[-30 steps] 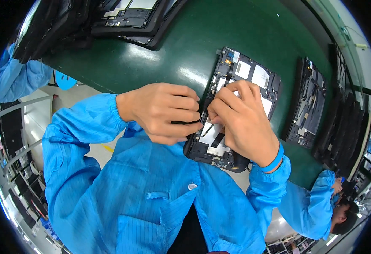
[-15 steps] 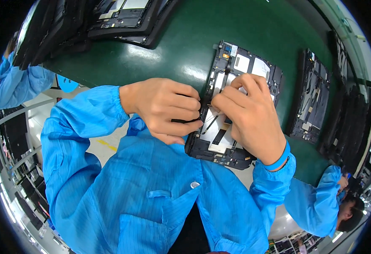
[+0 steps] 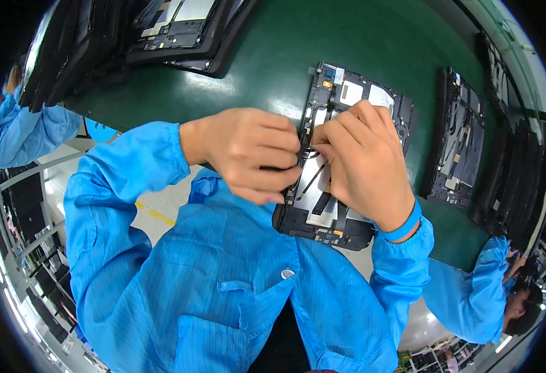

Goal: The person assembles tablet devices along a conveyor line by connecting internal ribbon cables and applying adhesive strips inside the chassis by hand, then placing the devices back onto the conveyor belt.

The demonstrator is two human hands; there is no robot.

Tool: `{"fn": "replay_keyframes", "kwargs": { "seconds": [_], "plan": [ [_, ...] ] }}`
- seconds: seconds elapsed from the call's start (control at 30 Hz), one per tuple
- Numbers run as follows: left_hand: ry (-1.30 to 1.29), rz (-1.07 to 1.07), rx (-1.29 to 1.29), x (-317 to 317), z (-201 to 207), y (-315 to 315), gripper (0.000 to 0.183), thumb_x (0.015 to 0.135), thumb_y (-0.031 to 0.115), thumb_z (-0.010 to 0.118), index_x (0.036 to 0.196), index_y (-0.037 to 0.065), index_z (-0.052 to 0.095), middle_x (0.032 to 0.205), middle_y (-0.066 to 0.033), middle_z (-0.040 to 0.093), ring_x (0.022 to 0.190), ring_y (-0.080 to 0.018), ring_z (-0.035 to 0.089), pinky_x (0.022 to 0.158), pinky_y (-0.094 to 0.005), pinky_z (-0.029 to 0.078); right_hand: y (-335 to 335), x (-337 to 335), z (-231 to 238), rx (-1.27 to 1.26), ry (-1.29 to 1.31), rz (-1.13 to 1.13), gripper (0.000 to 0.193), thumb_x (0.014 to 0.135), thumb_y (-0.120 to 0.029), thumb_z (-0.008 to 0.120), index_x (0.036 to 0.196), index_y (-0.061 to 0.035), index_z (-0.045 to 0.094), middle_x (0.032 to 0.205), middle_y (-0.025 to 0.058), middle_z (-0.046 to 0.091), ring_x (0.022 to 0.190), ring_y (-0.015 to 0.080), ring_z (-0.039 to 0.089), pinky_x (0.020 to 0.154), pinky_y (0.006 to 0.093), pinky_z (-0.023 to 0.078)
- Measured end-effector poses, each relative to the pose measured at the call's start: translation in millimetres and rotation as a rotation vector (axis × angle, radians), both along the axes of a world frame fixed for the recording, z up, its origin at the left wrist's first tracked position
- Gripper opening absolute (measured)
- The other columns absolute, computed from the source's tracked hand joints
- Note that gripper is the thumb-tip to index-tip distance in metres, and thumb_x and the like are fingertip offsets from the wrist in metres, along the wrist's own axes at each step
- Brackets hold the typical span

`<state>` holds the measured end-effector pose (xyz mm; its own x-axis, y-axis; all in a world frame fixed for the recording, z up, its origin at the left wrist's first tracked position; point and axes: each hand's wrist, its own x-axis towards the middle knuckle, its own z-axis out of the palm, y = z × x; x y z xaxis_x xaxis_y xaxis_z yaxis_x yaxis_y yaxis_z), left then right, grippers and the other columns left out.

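An opened tablet [image 3: 322, 219] lies in front of me at the near table edge, its inside up, showing silvery plates, black flex strips and small boards. My left hand [image 3: 248, 155] is closed, its curled fingers against the tablet's left side frame; the fingertips are partly hidden. My right hand [image 3: 369, 165], a blue band at its wrist, reaches over the tablet's middle. Its thumb and forefinger are pinched together on a thin black cable [image 3: 312, 181] near the left side of the frame. The cable's end between the fingers cannot be made out.
The green table [image 3: 347, 31] also bears a stack of opened tablets in black foam trays [image 3: 179, 53] at the far left. Another opened tablet [image 3: 456, 143] lies to the right, beside a row of black trays [image 3: 515, 186]. Blue-sleeved co-workers [image 3: 472, 298] sit at both sides.
My right hand's pinch has shifted slightly up and toward the tablet's left frame. More of the black flex strip near the tablet's lower end now shows. My left hand has moved only a little.
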<state>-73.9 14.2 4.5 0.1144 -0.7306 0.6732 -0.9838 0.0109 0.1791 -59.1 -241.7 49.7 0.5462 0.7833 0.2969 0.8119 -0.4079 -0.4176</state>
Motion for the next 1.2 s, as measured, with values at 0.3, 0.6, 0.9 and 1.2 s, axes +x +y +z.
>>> {"fn": "replay_keyframes", "kwargs": {
  "seconds": [0.3,0.6,0.9,1.2],
  "plan": [
    [-0.154,-0.019,0.073,12,5,7,0.039,0.104,0.034,0.069,0.100,-0.004,0.079,0.090,-0.0157,0.073,0.082,-0.0304,0.071,0.082,-0.0441,0.063,1,4,1,0.087,0.082,-0.071,0.014,0.083,-0.003,0.079,0.093,-0.0061,0.070,0.088,0.0079,0.065,0.094,0.0312,0.061,0.087,0.0439,0.046],
    [-0.080,-0.045,0.054,10,4,5,0.038,0.104,0.034,0.070,0.097,-0.003,0.079,0.089,-0.0142,0.073,0.082,-0.0294,0.072,0.081,-0.0430,0.063,1,4,-2,0.110,0.095,-0.076,0.014,0.083,-0.003,0.080,0.092,-0.0061,0.070,0.086,0.0072,0.065,0.091,0.0308,0.060,0.084,0.0437,0.045],
    [-0.080,0.032,0.113,17,3,7,0.037,0.100,0.035,0.073,0.102,-0.001,0.080,0.093,-0.0130,0.074,0.088,-0.0305,0.072,0.083,-0.0438,0.064,3,5,-5,0.116,0.081,-0.091,0.014,0.083,-0.002,0.080,0.093,-0.0063,0.071,0.092,0.0073,0.064,0.092,0.0310,0.060,0.084,0.0438,0.045],
    [-0.155,-0.066,0.058,14,2,5,0.041,0.105,0.037,0.070,0.097,-0.002,0.079,0.089,-0.0146,0.074,0.084,-0.0295,0.073,0.079,-0.0424,0.064,1,6,-7,0.140,0.099,-0.100,0.015,0.083,-0.002,0.081,0.094,-0.0058,0.072,0.093,0.0073,0.066,0.092,0.0307,0.061,0.083,0.0433,0.045]
  ]
}}
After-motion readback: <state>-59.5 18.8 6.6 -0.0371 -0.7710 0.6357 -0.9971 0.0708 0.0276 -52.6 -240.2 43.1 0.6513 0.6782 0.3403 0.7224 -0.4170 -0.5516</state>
